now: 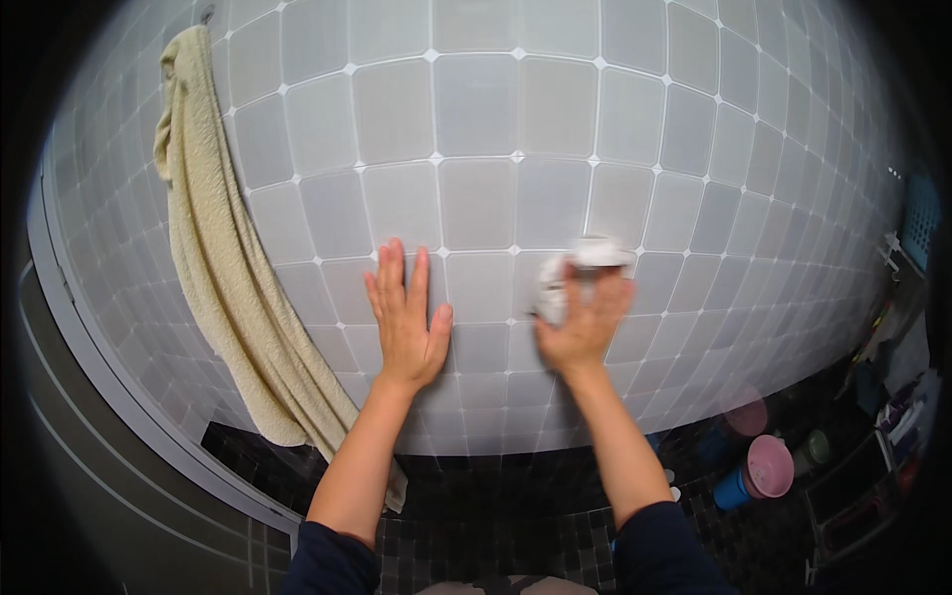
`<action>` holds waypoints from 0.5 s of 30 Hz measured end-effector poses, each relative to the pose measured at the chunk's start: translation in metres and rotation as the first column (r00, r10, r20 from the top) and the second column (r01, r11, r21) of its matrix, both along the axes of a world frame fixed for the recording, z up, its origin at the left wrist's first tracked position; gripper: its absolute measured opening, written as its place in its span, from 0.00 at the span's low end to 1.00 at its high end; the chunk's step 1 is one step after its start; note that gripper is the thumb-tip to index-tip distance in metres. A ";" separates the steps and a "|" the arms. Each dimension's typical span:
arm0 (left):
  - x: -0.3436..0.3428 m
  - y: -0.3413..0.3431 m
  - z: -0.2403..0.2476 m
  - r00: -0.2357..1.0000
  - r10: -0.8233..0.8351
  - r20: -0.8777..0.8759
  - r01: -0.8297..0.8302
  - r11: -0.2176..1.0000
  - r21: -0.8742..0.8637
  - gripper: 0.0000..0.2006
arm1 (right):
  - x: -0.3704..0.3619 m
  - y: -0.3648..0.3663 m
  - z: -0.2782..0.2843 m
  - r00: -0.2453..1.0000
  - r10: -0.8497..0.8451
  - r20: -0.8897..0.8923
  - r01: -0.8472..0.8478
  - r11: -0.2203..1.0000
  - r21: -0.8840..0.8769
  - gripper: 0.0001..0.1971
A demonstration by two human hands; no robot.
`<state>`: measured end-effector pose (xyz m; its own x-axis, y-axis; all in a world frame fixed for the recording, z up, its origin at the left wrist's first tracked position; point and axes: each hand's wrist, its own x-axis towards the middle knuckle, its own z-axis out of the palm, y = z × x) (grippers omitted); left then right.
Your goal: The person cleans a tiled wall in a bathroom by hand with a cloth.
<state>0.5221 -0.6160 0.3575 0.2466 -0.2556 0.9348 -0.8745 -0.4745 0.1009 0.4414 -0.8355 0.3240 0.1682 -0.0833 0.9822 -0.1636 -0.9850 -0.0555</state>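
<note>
A wall of pale grey tiles (476,198) with light grout lines fills the space in front of me. My left hand (405,322) lies flat on it, fingers pointing up and holding nothing. To the right, my right hand (583,322) presses a white cloth (597,252) against the tiles. The cloth is bunched under the palm and shows above and left of the fingers. Motion smears this hand and the cloth, and the palm side is hidden.
A cream towel (223,248) hangs from a hook at left, its lower end near my left forearm. A grey door (109,476) stands at lower left. Pink (770,466) and blue (732,489) containers sit on the dark tiled floor, lower right. A blue basket (920,223) is at far right.
</note>
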 end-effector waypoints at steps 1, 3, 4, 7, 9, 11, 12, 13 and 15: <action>-0.003 0.011 -0.005 0.995 -0.081 -0.051 0.083 0.996 0.027 0.33 | 0.015 0.027 -0.002 0.999 0.044 -0.023 -0.045 0.998 -0.035 0.35; -0.008 0.022 -0.021 0.958 -0.254 -0.132 0.261 0.965 0.038 0.33 | 0.040 0.069 -0.007 0.992 0.127 0.007 -0.125 0.982 -0.139 0.30; -0.007 0.030 -0.034 0.959 -0.246 -0.139 0.255 0.965 0.053 0.33 | 0.049 0.089 -0.015 0.986 0.152 -0.068 -0.162 0.971 -0.174 0.29; -0.007 0.044 -0.075 0.973 -0.152 -0.175 0.180 0.971 0.155 0.32 | 0.079 0.122 -0.055 0.965 0.169 -0.200 -0.217 0.943 -0.251 0.20; 0.002 0.076 -0.095 0.965 -0.085 -0.247 0.110 0.990 0.090 0.31 | 0.086 0.160 -0.067 0.947 0.191 -0.257 -0.269 0.911 -0.313 0.20; 0.008 0.095 -0.116 0.949 -0.062 -0.309 0.075 0.997 0.030 0.31 | 0.085 0.184 -0.080 0.911 0.290 -0.294 -0.368 0.892 -0.261 0.19; 0.009 0.099 -0.126 0.939 -0.070 -0.336 0.073 0.997 -0.002 0.31 | 0.084 0.188 -0.086 0.890 0.333 -0.312 -0.411 0.881 -0.235 0.19; 0.007 0.099 -0.136 0.925 -0.077 -0.371 0.066 0.997 -0.043 0.32 | 0.082 0.187 -0.092 0.888 0.341 -0.308 -0.419 0.877 -0.235 0.19; 0.006 0.089 -0.152 0.935 -0.100 -0.341 0.100 0.995 -0.017 0.32 | 0.076 0.178 -0.102 0.882 0.364 -0.299 -0.438 0.868 -0.235 0.19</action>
